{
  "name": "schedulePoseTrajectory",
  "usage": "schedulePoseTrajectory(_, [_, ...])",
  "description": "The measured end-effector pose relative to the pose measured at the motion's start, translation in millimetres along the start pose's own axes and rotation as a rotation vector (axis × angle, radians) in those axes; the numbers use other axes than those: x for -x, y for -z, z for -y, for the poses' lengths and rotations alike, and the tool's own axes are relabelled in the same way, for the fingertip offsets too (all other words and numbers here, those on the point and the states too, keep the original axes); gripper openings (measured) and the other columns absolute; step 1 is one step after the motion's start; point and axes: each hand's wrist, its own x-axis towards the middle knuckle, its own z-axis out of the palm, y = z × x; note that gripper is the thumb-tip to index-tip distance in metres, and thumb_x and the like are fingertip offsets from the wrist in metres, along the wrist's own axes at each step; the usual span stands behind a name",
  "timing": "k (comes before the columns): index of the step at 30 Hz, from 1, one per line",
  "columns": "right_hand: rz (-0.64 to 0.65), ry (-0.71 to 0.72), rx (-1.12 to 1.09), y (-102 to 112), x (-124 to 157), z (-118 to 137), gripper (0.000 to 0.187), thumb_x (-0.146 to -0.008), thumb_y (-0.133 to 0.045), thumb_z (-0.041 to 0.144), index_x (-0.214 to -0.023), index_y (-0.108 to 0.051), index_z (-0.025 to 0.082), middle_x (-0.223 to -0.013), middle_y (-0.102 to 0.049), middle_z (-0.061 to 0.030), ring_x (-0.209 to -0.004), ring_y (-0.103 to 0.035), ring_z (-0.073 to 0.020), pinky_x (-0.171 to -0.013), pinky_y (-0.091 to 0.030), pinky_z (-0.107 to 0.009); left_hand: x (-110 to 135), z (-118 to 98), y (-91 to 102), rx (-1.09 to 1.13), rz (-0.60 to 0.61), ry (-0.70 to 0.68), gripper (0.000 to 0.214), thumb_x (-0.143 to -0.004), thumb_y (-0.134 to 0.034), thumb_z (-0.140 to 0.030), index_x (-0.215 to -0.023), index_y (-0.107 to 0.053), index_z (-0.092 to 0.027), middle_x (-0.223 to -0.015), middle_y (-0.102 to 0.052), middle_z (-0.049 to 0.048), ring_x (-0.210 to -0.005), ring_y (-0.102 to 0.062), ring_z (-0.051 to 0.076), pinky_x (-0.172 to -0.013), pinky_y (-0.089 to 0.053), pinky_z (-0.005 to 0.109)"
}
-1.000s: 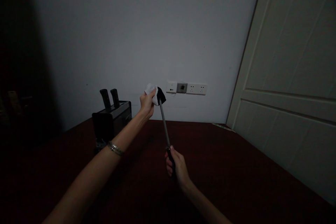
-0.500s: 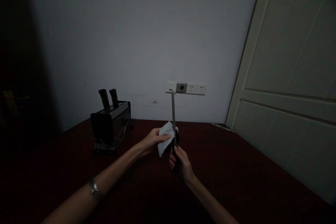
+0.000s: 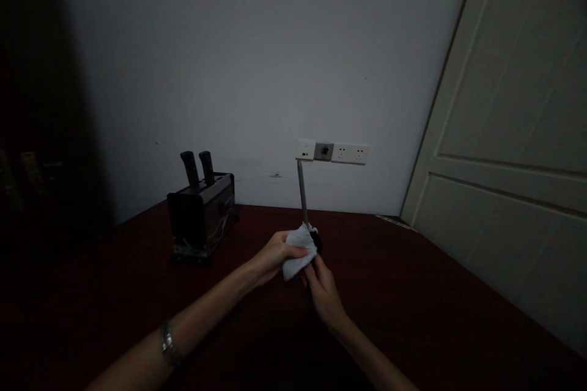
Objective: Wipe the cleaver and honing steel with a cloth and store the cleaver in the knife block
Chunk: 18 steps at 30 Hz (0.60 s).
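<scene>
My left hand (image 3: 280, 253) pinches a folded white cloth (image 3: 297, 264), with the thumb lying on top. The cloth wraps the lower part of a long, narrow grey knife blade (image 3: 302, 195), which stands up and tilts slightly left. My right hand (image 3: 323, 290) is closed just below the cloth, around the knife's handle, which is mostly hidden by the fingers and cloth. A black shape (image 3: 316, 239) shows just behind the cloth; what it is I cannot make out.
On the dark red table (image 3: 376, 281), a black knife block (image 3: 202, 217) holding two black-handled knives (image 3: 198, 169) stands at the left. Wall sockets (image 3: 332, 151) sit behind the blade. A pale panelled door (image 3: 504, 171) is at the right.
The cloth has moved down the blade to my right hand and now covers the lower blade and top of the handle. The blade leans more left. The view has shifted slightly.
</scene>
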Motion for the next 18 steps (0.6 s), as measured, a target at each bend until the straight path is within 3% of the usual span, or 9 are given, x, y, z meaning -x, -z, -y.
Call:
schedulePoseTrajectory(3, [-0.015, 0.118, 0.110, 4, -1, 6, 0.033, -0.087, -0.041, 0.034, -0.113, -0.047, 0.016, -0.097, -0.063, -0.0093, -0.091, -0.058, -0.0207, -0.078, -0.044, -0.030, 3, -5, -3.7, -0.039, -0.038, 0.048, 0.023, -0.051, -0.069, -0.011, -0.074, -0.066, -0.008, -0.071, -0.063, 0.0046, -0.062, -0.056, 0.012, -0.060, -0.038, 0.021])
schedulePoseTrajectory(5, [-0.023, 0.151, 0.157, 6, -1, 8, 0.033, -0.087, -0.039, 0.031, -0.116, -0.045, 0.016, -0.107, -0.061, -0.0121, -0.098, -0.057, -0.0221, -0.083, -0.043, -0.031, 4, -8, -6.1, -0.060, -0.052, 0.075, 0.020, -0.050, -0.068, -0.011, -0.069, -0.066, -0.008, -0.068, -0.063, 0.0045, -0.060, -0.055, 0.011, -0.059, -0.037, 0.021])
schedulePoseTrajectory(12, [-0.039, 0.131, 0.173, 4, 0, 8, 0.033, -0.087, -0.038, 0.030, -0.115, -0.047, 0.015, -0.106, -0.063, -0.0123, -0.100, -0.058, -0.0221, -0.082, -0.045, -0.029, 2, -8, -3.7, -0.091, -0.079, 0.108, 0.016, -0.049, -0.067, -0.012, -0.064, -0.067, -0.008, -0.061, -0.063, 0.0037, -0.055, -0.054, 0.011, -0.054, -0.035, 0.020])
schedulePoseTrajectory(18, [-0.028, 0.141, 0.159, 3, 3, 13, 0.030, -0.086, -0.041, 0.032, -0.110, -0.051, 0.016, -0.099, -0.065, -0.0097, -0.086, -0.061, -0.0197, -0.078, -0.046, -0.028, -1, -7, 0.5, -0.054, -0.102, 0.140, 0.016, -0.046, -0.061, -0.006, -0.061, -0.066, -0.008, -0.058, -0.063, 0.0045, -0.052, -0.055, 0.011, -0.051, -0.039, 0.020])
